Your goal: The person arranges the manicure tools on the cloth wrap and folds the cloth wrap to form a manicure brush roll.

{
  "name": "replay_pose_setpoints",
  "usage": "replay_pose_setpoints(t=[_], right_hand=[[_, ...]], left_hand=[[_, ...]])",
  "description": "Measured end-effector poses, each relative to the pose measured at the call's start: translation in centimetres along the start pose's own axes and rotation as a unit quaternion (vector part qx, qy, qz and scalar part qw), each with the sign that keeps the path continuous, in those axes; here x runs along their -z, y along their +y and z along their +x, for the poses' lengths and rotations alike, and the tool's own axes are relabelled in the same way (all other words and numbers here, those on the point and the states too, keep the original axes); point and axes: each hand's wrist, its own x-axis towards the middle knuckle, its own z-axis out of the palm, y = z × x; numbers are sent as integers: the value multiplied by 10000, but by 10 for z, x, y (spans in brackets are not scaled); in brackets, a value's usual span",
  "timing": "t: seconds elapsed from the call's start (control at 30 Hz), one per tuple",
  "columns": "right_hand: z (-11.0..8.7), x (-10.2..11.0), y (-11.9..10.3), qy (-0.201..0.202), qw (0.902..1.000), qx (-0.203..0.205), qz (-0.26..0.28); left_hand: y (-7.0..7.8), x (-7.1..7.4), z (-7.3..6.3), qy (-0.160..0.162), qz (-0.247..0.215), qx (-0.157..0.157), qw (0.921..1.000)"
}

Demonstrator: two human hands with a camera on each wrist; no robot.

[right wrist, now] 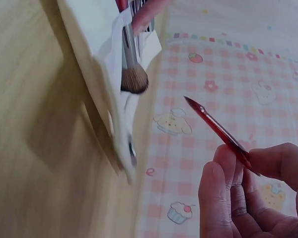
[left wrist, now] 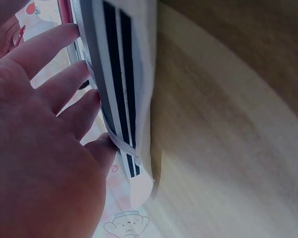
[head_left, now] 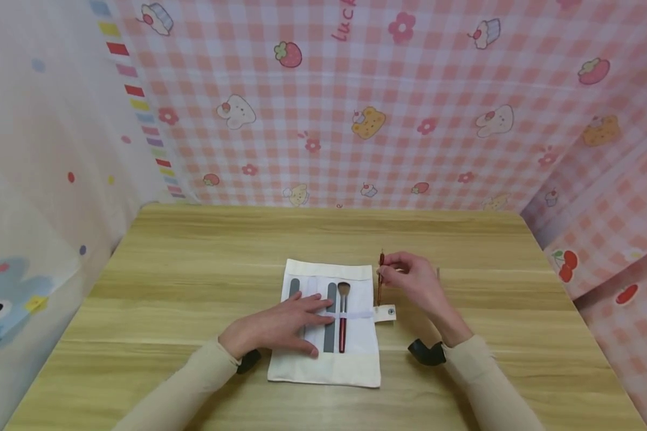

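A white cloth tool roll [head_left: 329, 365] lies open on the wooden table [head_left: 194, 281]. Under its white elastic band sit a red-handled makeup brush [head_left: 343, 320] and two dark grey flat tools [head_left: 330, 326]. My left hand [head_left: 302, 314] rests flat on the roll with straight fingers, also seen as the left hand [left wrist: 54, 114] beside the roll [left wrist: 141, 74]. My right hand [head_left: 389, 272] is just right of the roll and pinches a thin red stick [head_left: 380, 281], held upright. In the right wrist view the fingers [right wrist: 228, 163] pinch the red stick [right wrist: 216, 129] beyond the brush head [right wrist: 134, 79].
A small snap tab [head_left: 385, 313] sticks out from the roll's right edge. A pink checked cloth backdrop [head_left: 356, 108] closes the table's back and right side, and a pale printed sheet [head_left: 43, 179] the left. Bare wood surrounds the roll.
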Motion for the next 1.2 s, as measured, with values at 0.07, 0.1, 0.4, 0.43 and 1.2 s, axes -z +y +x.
replay_pose_setpoints(t=[0.07,0.1,0.4,0.43,1.2], right_hand=[[3,-5,1,-17,10000,-26,28],[4,-7,2,-47,10000,-31,60],[16,-25,12,-313,9991,-234,144],[17,-27,13,-343,9991,-243,109],[26,-44,20,-635,9979,-158,30]], left_hand=[[0,-1,-1,0,-34,25,10000],[-1,-1,-1,-2,-55,40,10000],[-2,-6,-2,75,-85,-32,9999],[-2,-6,-2,74,-81,-27,9999],[-2,-4,-2,65,-131,-24,9999]])
